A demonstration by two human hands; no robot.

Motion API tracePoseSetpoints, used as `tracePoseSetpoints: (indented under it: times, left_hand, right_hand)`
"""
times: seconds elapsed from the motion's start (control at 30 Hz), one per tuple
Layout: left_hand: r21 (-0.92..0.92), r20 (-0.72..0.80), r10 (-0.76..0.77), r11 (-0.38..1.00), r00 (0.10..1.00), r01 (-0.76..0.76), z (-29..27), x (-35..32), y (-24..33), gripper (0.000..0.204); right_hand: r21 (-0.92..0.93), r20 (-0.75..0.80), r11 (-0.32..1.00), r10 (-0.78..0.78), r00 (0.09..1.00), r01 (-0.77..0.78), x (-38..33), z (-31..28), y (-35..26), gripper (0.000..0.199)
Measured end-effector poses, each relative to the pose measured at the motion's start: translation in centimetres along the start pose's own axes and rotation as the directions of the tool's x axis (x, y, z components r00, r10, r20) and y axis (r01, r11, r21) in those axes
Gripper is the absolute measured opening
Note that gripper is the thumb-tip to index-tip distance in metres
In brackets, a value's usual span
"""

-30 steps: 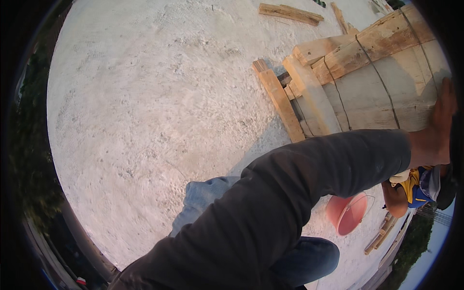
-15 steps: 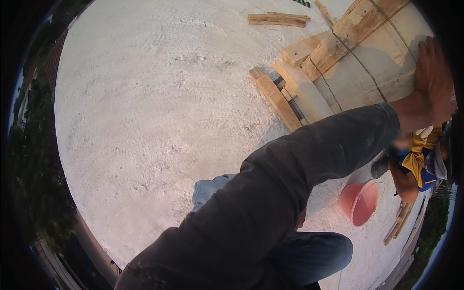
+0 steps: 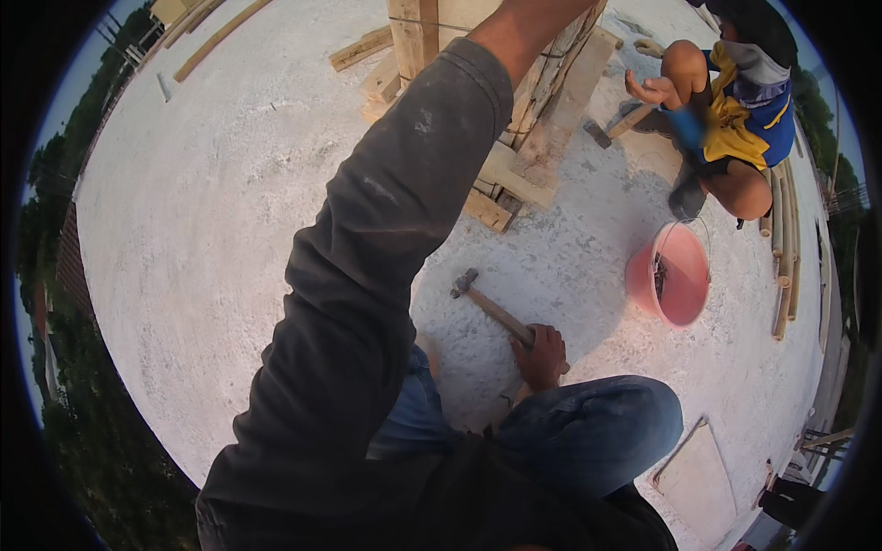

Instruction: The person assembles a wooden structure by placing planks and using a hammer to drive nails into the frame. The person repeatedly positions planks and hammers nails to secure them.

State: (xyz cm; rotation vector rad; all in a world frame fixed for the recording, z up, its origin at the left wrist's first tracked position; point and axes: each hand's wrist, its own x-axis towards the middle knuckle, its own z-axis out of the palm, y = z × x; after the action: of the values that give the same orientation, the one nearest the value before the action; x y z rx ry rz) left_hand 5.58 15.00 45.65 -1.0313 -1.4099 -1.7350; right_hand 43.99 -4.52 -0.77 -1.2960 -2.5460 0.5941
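Pale slab (image 3: 230,230), bearing: hammer (image 3: 501,317), its handle gripped in the right hand (image 3: 542,356); timber framing (image 3: 418,41), overlapped by the dark-sleeved left arm (image 3: 386,184); pink bucket (image 3: 684,294), holding dark pieces; poles (image 3: 784,253), which lie along the right edge; crouching co-worker (image 3: 740,119), second hammer (image 3: 632,120) beside.

no lettering, numbers, labels or signs can be read on anything here.

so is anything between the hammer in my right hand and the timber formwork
Nothing visible between the hammer and the near end of the timber formwork, just concrete floor; your left sleeve crosses in front of it higher up.
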Motion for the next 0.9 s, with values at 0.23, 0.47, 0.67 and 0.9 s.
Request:
tracePoseSetpoints:
  times: [0.23,0.47,0.67,0.9]
  left_hand:
    - [0.151,-0.060,0.014,0.988,0.998,-0.005,1.5,-0.6,-1.2,0.106]
    - [0.156,-0.138,0.061,0.987,0.989,-0.039,1.0,-0.1,-1.2,0.100]
    - [0.145,-0.162,0.190,0.975,0.968,-0.167,0.2,-0.1,0.0,0.078]
    - [0.109,0.023,0.157,0.981,0.987,-0.159,-1.0,0.0,1.1,0.065]
  right_hand:
    - [0.024,-0.004,1.000,0.002,1.000,-0.002,0.1,-0.3,-0.2,0.048]
    - [0.012,-0.010,1.000,0.011,1.000,-0.011,0.0,-0.6,-0.5,0.047]
    - [0.044,-0.002,0.998,0.033,0.999,-0.033,0.0,-1.0,-0.4,0.044]
    - [0.054,-0.024,0.998,0.028,0.999,-0.026,0.0,-1.1,-0.3,0.047]
